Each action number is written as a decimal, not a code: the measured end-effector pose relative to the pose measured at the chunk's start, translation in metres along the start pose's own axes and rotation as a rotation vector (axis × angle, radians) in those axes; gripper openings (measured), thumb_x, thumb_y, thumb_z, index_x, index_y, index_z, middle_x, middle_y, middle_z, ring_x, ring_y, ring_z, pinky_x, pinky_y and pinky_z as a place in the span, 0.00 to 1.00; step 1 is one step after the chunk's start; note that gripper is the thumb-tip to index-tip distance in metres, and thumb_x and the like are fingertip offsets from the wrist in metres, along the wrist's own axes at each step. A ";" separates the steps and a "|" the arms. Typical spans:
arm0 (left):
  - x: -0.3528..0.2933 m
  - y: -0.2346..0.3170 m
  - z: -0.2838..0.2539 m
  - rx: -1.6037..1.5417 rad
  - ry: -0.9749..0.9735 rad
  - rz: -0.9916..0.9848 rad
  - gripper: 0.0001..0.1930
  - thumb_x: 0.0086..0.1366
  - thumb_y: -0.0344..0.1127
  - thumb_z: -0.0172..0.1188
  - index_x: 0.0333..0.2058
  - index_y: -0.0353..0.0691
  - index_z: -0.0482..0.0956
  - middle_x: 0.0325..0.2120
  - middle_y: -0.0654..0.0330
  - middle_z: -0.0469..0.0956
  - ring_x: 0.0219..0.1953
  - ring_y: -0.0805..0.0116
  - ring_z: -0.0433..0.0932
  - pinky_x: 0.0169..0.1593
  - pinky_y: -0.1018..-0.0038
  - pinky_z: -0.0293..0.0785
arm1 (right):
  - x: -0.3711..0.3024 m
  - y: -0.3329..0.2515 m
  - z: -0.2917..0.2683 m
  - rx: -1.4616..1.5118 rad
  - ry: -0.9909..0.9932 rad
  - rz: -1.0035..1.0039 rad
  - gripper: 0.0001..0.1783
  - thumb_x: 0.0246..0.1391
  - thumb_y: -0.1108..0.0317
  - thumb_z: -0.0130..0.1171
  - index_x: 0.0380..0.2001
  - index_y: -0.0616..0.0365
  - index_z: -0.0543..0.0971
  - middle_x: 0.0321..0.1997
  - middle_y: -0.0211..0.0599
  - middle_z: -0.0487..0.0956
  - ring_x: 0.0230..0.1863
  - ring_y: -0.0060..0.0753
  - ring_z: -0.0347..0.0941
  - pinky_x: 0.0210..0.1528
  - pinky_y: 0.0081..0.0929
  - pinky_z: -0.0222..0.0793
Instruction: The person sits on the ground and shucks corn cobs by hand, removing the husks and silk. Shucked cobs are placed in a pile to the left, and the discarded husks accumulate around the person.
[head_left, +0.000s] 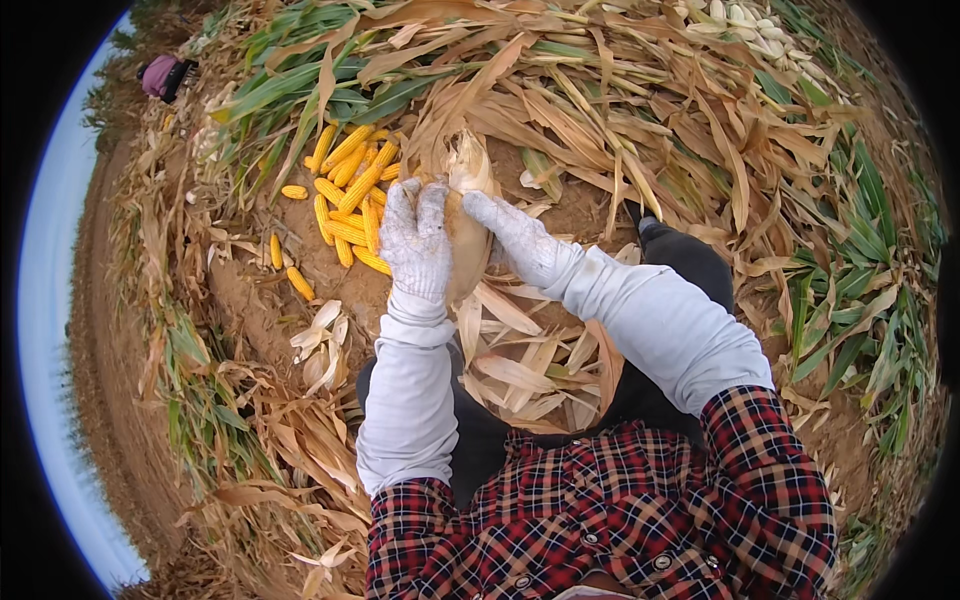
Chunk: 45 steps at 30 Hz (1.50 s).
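Between my two gloved hands an ear of corn [469,240] stands roughly upright, still in its pale, dry husk. My left hand [416,240] is closed on its left side, fingers pointing away from me. From the right, my right hand [522,235] grips the same ear, its thumb near the upper part of the husk. Whether any kernels show under the husk is hidden by the gloves. Just left of my left hand lies a pile of bare yellow corn cobs [352,190], with a few single ones apart from it.
Loose peeled husks [515,370] lie between my legs. Cut corn stalks [600,90] with dry brown leaves are heaped ahead. Green leaves [865,230] lie at the right. Pale cobs [745,28] sit at the far right. Another person [165,77] is far off at the left.
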<state>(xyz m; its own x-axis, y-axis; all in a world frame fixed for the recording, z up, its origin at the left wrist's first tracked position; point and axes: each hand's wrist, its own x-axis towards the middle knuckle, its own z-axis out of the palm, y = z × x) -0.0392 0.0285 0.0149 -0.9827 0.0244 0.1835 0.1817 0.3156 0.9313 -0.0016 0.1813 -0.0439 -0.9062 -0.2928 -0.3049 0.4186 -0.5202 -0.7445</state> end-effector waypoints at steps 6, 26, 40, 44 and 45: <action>0.000 0.007 0.000 -0.044 -0.039 -0.015 0.10 0.78 0.32 0.59 0.50 0.32 0.81 0.48 0.54 0.86 0.48 0.70 0.82 0.57 0.73 0.77 | 0.008 0.008 -0.001 0.107 0.011 -0.027 0.46 0.68 0.32 0.57 0.73 0.58 0.70 0.67 0.42 0.78 0.64 0.32 0.74 0.65 0.34 0.71; -0.008 0.019 0.005 0.041 -0.075 0.058 0.09 0.75 0.33 0.63 0.47 0.33 0.81 0.40 0.57 0.83 0.42 0.70 0.80 0.49 0.72 0.77 | 0.016 0.002 -0.004 0.243 0.056 -0.063 0.41 0.69 0.34 0.56 0.67 0.59 0.76 0.63 0.40 0.81 0.60 0.32 0.77 0.64 0.31 0.71; -0.056 0.069 -0.026 0.192 -1.243 0.176 0.10 0.70 0.36 0.63 0.44 0.38 0.84 0.38 0.55 0.83 0.41 0.55 0.83 0.49 0.65 0.78 | 0.010 -0.071 -0.032 0.528 0.298 -0.100 0.46 0.67 0.23 0.47 0.75 0.43 0.68 0.64 0.46 0.79 0.58 0.44 0.79 0.53 0.49 0.83; -0.062 0.047 -0.027 0.165 -1.344 0.134 0.14 0.69 0.41 0.65 0.48 0.40 0.85 0.39 0.52 0.85 0.44 0.48 0.84 0.51 0.62 0.80 | 0.030 -0.055 -0.064 0.347 0.319 -0.193 0.47 0.65 0.19 0.43 0.75 0.37 0.66 0.65 0.42 0.79 0.56 0.48 0.80 0.48 0.56 0.85; -0.061 0.045 -0.026 0.135 -1.347 0.084 0.15 0.69 0.41 0.65 0.49 0.40 0.85 0.39 0.52 0.85 0.44 0.48 0.85 0.51 0.63 0.80 | 0.035 -0.052 -0.070 0.318 0.326 -0.218 0.48 0.65 0.19 0.42 0.75 0.37 0.66 0.65 0.40 0.79 0.56 0.47 0.80 0.48 0.56 0.85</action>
<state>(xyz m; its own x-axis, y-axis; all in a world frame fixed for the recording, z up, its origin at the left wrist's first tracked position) 0.0298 0.0161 0.0536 -0.2539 0.9251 -0.2825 0.3144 0.3551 0.8804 -0.0590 0.2543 -0.0572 -0.9248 0.0895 -0.3697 0.1686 -0.7746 -0.6095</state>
